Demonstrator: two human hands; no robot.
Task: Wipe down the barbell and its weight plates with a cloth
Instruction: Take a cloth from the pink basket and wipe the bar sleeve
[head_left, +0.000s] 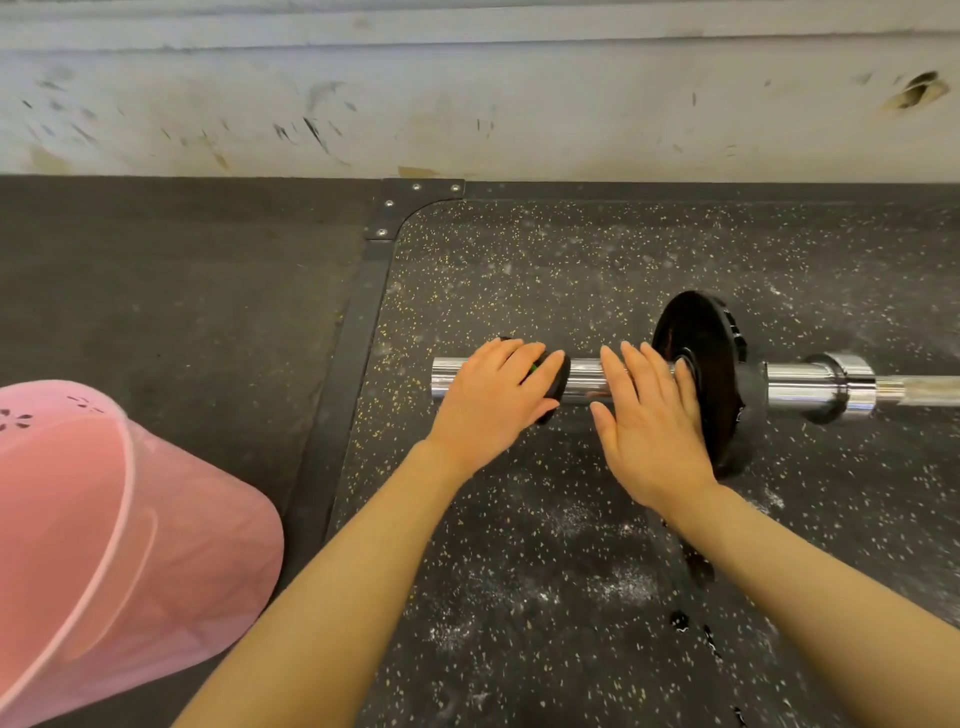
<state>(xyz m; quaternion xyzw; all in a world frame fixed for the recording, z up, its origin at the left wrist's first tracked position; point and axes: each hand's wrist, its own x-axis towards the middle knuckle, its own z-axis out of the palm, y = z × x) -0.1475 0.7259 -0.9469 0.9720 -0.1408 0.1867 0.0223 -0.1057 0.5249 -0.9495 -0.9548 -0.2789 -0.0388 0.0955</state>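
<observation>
The barbell (587, 378) lies on the speckled floor mat (519, 270), its long axis running from 9 o'clock to 3 o'clock. The left hand (493, 400) curls its grip around a small black collar (555, 376) on the chrome sleeve, close to the 9 o'clock end. The right hand (649, 431) is the nearer one to the weight plate (701, 353), which stands upright at its 3 o'clock side; its fingers are straight and together, touching the plate face and holding nothing. No cloth is visible (perhaps it is in the pink bucket (104, 519) at 8 o'clock). Both forearms reach forward, palms down.
</observation>
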